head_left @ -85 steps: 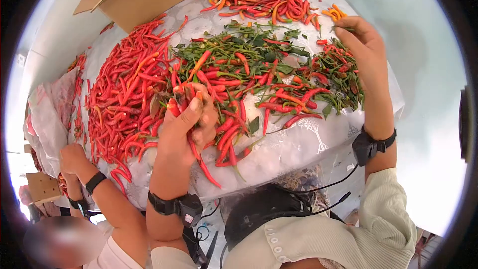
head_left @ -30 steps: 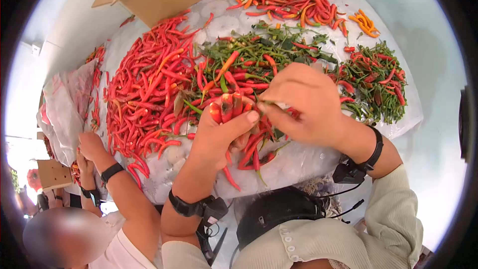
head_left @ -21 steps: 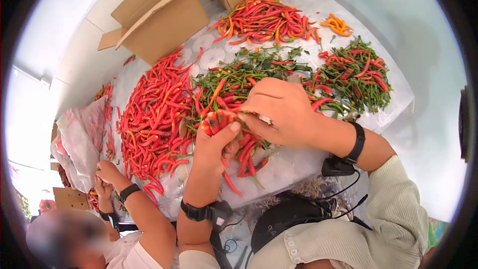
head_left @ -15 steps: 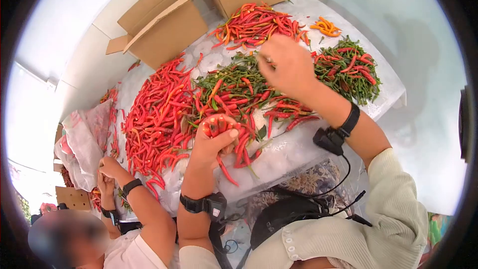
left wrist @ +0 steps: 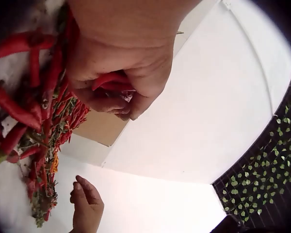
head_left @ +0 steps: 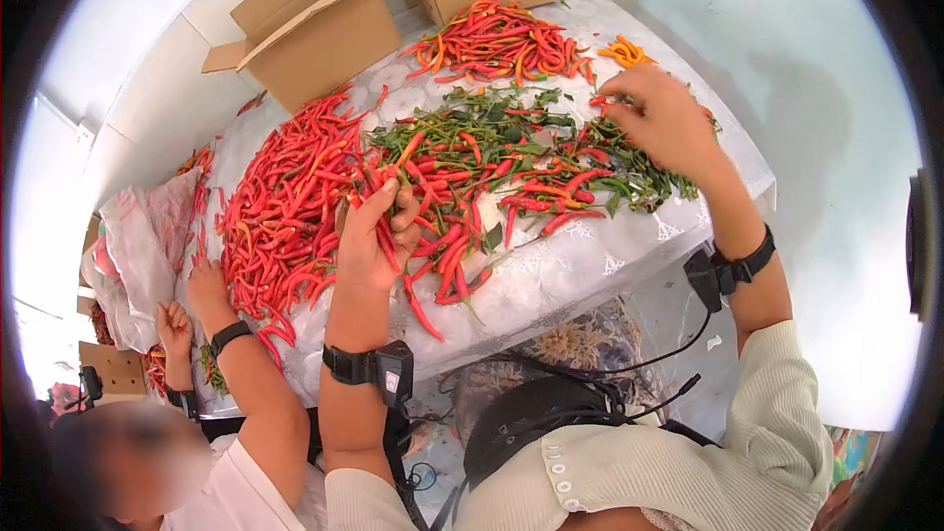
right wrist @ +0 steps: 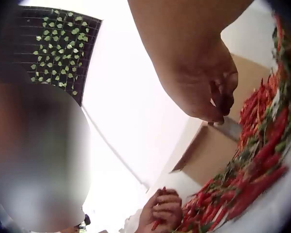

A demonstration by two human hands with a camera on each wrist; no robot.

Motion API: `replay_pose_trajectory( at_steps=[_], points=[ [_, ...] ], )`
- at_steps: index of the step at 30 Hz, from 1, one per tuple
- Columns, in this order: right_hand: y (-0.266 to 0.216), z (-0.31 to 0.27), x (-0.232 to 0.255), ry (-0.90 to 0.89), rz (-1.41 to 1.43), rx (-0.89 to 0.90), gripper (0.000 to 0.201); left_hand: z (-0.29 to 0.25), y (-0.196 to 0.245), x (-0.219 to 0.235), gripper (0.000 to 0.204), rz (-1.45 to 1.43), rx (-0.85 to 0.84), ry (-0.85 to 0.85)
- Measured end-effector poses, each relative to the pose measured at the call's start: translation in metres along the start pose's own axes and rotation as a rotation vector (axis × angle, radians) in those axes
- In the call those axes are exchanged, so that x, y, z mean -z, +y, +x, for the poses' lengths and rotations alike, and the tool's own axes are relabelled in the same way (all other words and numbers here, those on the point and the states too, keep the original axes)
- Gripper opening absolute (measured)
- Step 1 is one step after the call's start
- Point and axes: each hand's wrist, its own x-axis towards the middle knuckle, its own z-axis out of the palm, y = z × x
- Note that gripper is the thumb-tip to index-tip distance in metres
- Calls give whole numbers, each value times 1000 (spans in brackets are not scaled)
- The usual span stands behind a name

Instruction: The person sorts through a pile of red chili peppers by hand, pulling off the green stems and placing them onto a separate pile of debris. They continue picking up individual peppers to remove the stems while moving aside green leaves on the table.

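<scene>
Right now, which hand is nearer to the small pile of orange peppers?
Right. In the head view, the right hand is just below the orange peppers; the left hand, gripping red peppers, is farther off, lower left.

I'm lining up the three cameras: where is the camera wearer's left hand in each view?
Head: the left hand is left of centre.
Left wrist: left hand, top centre.
Right wrist: left hand, bottom centre.
Shared landmark: loose red chilies, seen beside this hand in all three.

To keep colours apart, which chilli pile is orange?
The small pile beyond the right hand. The large left heap and far middle pile are mainly red; the leafy heaps mix red and green.
</scene>
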Motion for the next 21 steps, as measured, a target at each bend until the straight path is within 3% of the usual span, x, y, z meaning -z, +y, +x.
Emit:
replay_pose_trajectory(
  at_steps=[3, 6, 9, 13, 17, 18, 21],
  points=[
    [-32, 4, -33, -282, 128, 167, 13, 0, 0, 3, 9, -3, -1, -8],
    [-41, 6, -69, -493, 65, 204, 13, -1, 1, 6, 9, 6, -13, -45],
    [-48, 12, -75, -615, 14, 166, 13, 0, 2, 5, 9, 31, -23, -81],
    [-48, 30, -75, -478, 342, 168, 16, -3, -3, -11, 9, 172, -31, 78],
    [-75, 42, -80, -675, 1105, -185, 13, -3, -8, -16, 13, 243, 30, 155],
    [-80, 41, -91, -667, 1214, -186, 17, -3, -9, -16, 14, 248, 31, 166],
    [-91, 38, -110, -575, 1211, -150, 17, -8, -6, -28, 15, 226, 14, 210]
  ],
)
